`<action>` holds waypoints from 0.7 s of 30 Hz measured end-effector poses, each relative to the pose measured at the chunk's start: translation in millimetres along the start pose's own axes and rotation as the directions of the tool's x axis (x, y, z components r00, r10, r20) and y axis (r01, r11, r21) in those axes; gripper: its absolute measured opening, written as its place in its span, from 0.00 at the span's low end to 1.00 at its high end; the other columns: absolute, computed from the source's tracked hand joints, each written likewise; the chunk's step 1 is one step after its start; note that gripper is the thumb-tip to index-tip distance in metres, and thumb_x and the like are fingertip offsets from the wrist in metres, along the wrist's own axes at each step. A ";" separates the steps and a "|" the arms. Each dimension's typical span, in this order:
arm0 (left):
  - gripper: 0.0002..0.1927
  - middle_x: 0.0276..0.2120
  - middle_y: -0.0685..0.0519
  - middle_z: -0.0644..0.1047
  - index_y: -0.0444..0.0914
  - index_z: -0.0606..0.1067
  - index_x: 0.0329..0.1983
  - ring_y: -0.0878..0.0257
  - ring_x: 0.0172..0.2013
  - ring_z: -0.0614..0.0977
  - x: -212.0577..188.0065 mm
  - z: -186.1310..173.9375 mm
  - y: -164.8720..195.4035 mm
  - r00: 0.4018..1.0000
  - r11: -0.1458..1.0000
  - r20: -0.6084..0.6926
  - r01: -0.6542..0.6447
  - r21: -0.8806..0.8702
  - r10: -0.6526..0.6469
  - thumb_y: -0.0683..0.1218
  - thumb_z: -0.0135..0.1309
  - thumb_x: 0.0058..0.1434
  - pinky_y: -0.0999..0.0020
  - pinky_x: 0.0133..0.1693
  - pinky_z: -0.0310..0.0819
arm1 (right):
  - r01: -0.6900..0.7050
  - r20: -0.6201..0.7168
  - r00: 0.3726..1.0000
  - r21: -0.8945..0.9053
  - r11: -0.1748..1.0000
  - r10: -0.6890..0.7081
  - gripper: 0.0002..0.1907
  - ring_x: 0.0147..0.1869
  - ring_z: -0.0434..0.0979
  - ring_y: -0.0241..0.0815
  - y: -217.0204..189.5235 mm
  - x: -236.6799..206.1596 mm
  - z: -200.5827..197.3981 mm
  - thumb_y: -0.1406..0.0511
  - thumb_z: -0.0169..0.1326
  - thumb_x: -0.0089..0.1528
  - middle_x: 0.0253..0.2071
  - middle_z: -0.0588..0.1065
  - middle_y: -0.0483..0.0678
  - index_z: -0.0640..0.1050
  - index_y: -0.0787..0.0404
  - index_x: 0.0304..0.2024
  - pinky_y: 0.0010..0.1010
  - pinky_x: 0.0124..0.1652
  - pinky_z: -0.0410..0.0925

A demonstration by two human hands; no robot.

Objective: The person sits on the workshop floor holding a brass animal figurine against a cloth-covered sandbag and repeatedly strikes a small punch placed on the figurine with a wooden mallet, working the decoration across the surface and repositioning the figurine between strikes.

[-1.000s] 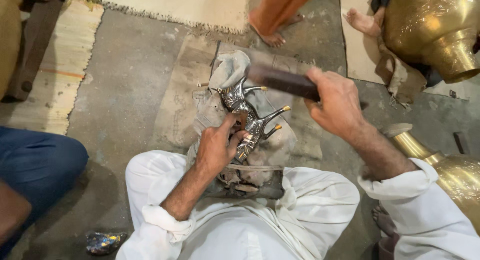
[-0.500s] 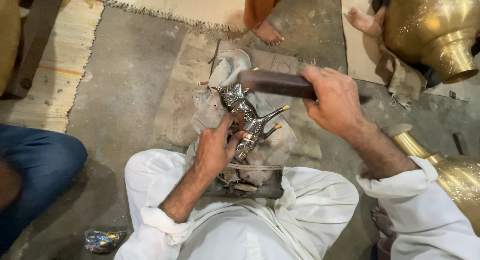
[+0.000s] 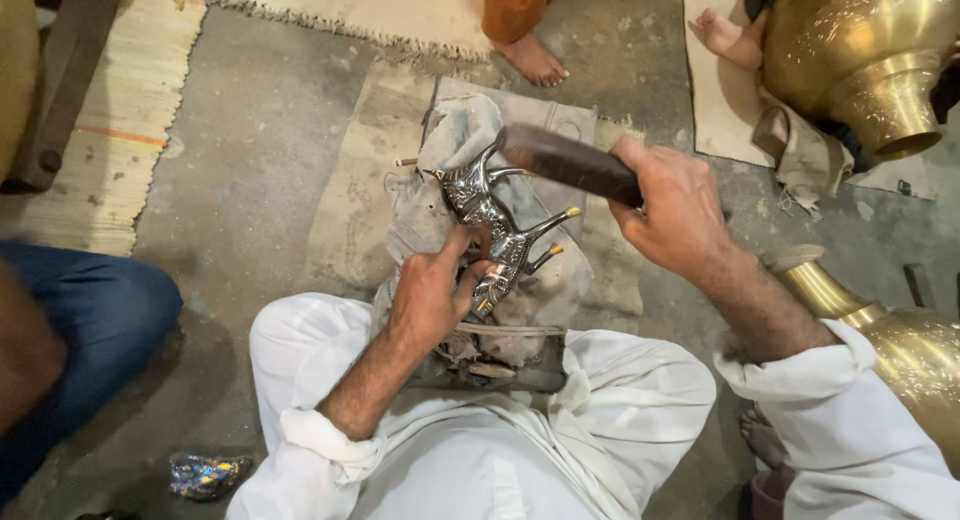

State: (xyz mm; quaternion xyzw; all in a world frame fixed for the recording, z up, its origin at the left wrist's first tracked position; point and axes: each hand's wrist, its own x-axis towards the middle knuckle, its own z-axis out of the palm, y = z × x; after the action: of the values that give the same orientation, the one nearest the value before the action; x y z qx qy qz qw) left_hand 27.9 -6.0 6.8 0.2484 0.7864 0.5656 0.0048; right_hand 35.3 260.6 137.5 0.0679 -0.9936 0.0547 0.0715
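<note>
A silvery metal animal figure with brass-tipped legs lies on a grey cloth-wrapped pad between my knees. My left hand pinches a small tool against the figure's body. Above the figure's upper end, my right hand grips the dark wooden hammer, which points left across the figure. White cloth covers both my legs.
A large brass vessel lies at the top right and another brass piece at the right edge. Another person's bare feet stand at the top, and a knee in blue sits at the left. A shiny crumpled wrapper lies on the concrete floor.
My right hand has brought the hammer lower and leftward, over the figure. The person at the top has shifted a foot. My left hand stays on the figure.
</note>
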 end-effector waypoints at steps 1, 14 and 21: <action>0.18 0.33 0.43 0.84 0.38 0.70 0.54 0.44 0.29 0.86 -0.1 -0.3 -0.3 0.999 0.999 0.025 0.023 0.029 -0.023 0.43 0.60 0.63 0.53 0.28 0.76 | 0.086 0.022 0.996 -0.056 0.995 -0.085 0.17 0.45 0.76 0.55 -1.6 -0.7 2.0 0.68 0.62 0.53 0.35 0.75 0.52 0.75 0.59 0.44 0.45 0.44 0.68; 0.15 0.22 0.40 0.78 0.34 0.69 0.51 0.42 0.24 0.82 -10.5 14.6 5.3 0.999 0.969 0.003 0.039 0.243 -0.041 0.40 0.58 0.64 0.48 0.24 0.72 | 0.206 -0.076 0.973 -0.134 0.969 -0.218 0.18 0.42 0.78 0.56 -2.9 -6.7 -3.8 0.70 0.63 0.50 0.34 0.76 0.51 0.77 0.57 0.43 0.46 0.40 0.68; 0.11 0.24 0.42 0.80 0.34 0.68 0.48 0.45 0.25 0.84 -19.0 17.3 6.0 0.994 0.985 -0.110 0.040 0.170 -0.021 0.39 0.56 0.66 0.51 0.25 0.74 | -0.072 -0.033 0.996 0.264 0.962 0.084 0.15 0.34 0.80 0.55 -1.7 -2.1 -6.8 0.65 0.64 0.60 0.32 0.76 0.54 0.75 0.62 0.47 0.43 0.35 0.70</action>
State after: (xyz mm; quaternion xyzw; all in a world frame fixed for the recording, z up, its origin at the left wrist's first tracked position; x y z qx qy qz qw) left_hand 51.9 3.3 0.7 0.2050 0.8350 0.5081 -0.0502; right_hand 38.5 260.0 144.1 0.0364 -0.9778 0.1900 0.0812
